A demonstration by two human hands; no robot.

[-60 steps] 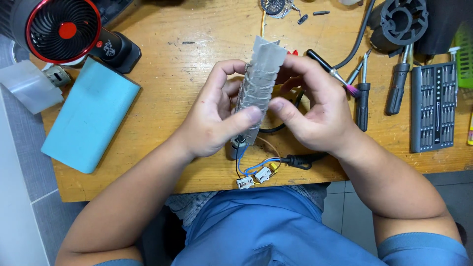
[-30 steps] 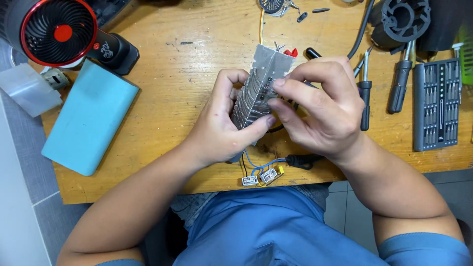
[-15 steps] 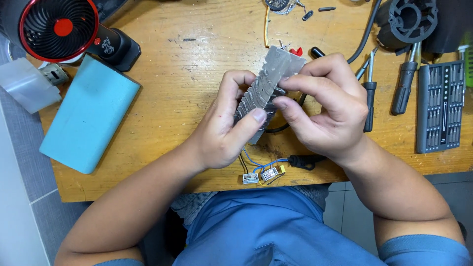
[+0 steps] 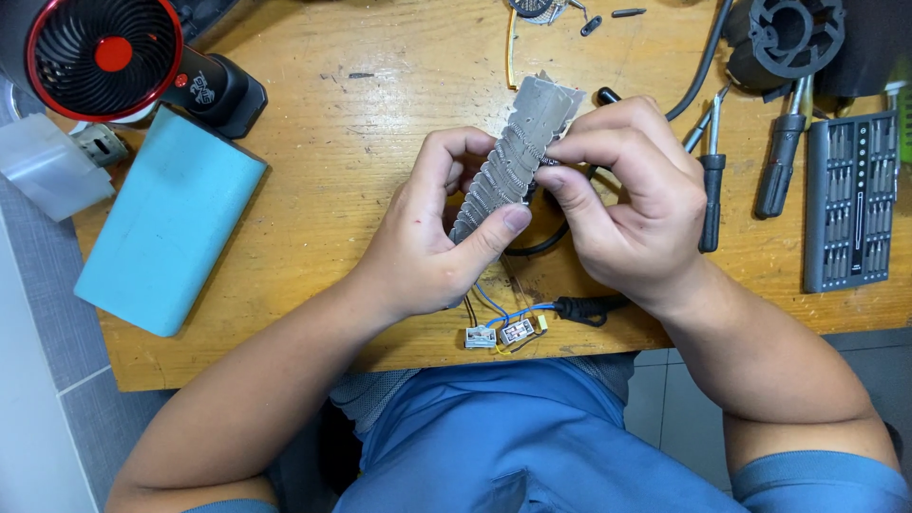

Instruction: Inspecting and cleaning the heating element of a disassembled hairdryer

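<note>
Head cam: I've got the grey coil heating element [image 4: 518, 157] held tilted above the wooden table [image 4: 380, 142]. My left hand [image 4: 432, 247] wraps its lower end, thumb pressed on the coils; my right hand [image 4: 632, 204] pinches its upper edge between thumb and forefinger. Coloured wires [image 4: 503, 318] dangle below, teal box [image 4: 166, 223] well off left.
</note>
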